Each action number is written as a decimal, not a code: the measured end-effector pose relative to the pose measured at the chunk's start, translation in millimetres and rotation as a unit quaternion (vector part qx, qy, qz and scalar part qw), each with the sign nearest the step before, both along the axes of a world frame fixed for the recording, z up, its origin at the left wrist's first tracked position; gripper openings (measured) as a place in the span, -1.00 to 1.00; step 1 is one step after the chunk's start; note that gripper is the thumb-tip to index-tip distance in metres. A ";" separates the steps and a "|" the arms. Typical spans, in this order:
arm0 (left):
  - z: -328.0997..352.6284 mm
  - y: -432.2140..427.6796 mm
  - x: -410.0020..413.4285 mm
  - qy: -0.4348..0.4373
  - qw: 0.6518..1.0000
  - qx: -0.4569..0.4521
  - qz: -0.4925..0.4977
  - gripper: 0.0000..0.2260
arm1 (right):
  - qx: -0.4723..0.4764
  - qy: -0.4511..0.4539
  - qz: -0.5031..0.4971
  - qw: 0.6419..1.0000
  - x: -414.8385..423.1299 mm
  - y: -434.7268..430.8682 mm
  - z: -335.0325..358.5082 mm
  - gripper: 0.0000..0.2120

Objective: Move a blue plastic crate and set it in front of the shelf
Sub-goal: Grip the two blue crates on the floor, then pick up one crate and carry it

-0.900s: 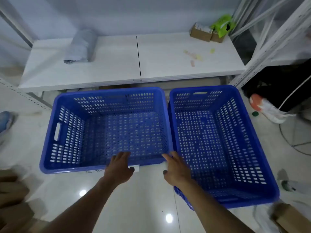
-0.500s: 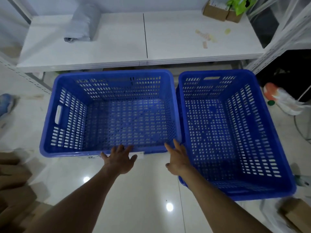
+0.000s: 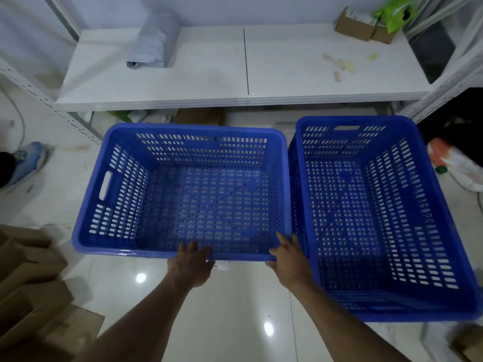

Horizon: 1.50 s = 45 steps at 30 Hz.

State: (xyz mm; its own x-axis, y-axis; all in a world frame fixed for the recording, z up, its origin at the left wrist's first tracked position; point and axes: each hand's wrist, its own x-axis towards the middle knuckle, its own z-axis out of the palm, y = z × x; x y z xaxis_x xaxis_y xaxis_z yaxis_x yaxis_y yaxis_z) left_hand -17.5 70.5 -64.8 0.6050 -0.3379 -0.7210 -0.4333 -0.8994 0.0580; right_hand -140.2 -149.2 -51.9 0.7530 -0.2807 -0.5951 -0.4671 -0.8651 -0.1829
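Observation:
A perforated blue plastic crate (image 3: 125,205) stands empty on the floor in front of the low white shelf (image 3: 198,82). A second blue crate (image 3: 428,205) sits right beside it, touching its right side. My left hand (image 3: 192,265) is on the middle of the first crate's near rim, fingers hooked over the edge. My right hand (image 3: 288,257) holds the same rim at its near right corner, fingers on top and thumb below.
A folded grey bundle (image 3: 151,40) and small cardboard boxes (image 3: 358,22) with a green bag lie on the shelf. Brown cartons (image 3: 31,288) are stacked at the left. A blue shoe (image 3: 26,163) is on the left, and a white and orange shoe (image 3: 454,163) on the right.
My fingers were spread flat against the near rim and are now curled over it. The view has shifted, so a strip of floor shows between the crate and the shelf.

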 end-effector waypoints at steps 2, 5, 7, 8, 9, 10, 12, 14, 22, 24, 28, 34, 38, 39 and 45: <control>-2.5 4.1 -1.1 -0.024 1.000 -0.014 0.002 -0.61 | -0.047 0.001 0.069 0.996 1.5 -1.0 0.0 -0.66; -12.4 8.5 -3.0 -0.048 0.997 -0.054 0.018 -0.61 | -0.117 0.008 0.086 0.989 -0.7 1.5 -7.3 -0.64; -18.0 9.9 0.8 -0.039 0.995 -0.085 0.042 -0.57 | -0.162 0.019 0.093 0.982 1.2 8.4 -8.1 -0.69; -19.3 10.5 3.5 -0.036 0.994 -0.093 0.054 -0.57 | -0.173 0.019 0.090 0.981 3.3 11.5 -7.6 -0.70; -21.3 11.4 6.6 -0.037 0.993 -0.101 0.056 -0.57 | -0.177 0.015 0.080 0.981 4.8 14.4 -7.6 -0.71; -20.3 12.1 8.9 -0.036 0.993 -0.101 0.058 -0.59 | -0.175 0.014 0.070 0.982 5.9 17.0 -8.2 -0.72; -20.4 14.0 9.7 -0.040 0.994 -0.091 0.041 -0.67 | -0.177 0.018 0.053 0.983 6.8 20.5 -9.7 -0.75; -21.7 15.3 9.3 -0.053 0.996 -0.072 0.001 -0.74 | -0.181 0.023 0.039 0.982 7.8 20.2 -10.7 -0.78; -23.9 8.5 22.7 -0.078 0.993 -0.079 0.029 -0.63 | -0.135 0.006 -0.003 0.991 25.4 10.7 -17.5 -0.65; -14.6 0.5 20.7 -0.084 0.992 -0.092 0.036 -0.59 | -0.117 0.021 -0.001 0.993 22.7 7.7 -10.9 -0.45; 11.9 -24.1 10.0 -0.089 0.988 -0.121 0.039 -0.63 | -0.089 -0.020 -0.025 0.996 6.4 1.1 5.1 -0.29; 47.8 -94.7 -9.0 -0.057 0.980 -0.175 0.081 -0.56 | -0.046 -0.035 -0.139 0.989 -14.4 -38.3 36.4 -0.34; 58.7 -144.2 -28.6 -0.021 0.979 -0.173 0.109 -0.53 | -0.030 -0.019 -0.197 0.980 -40.2 -81.6 53.4 -0.37; 60.8 -155.5 -33.6 -0.012 0.979 -0.169 0.111 -0.52 | -0.027 -0.015 -0.209 0.977 -47.2 -92.2 56.4 -0.36; 67.8 -206.0 -58.3 0.019 0.980 -0.161 0.119 -0.52 | -0.021 -0.013 -0.281 0.960 -86.2 -143.2 60.6 -0.32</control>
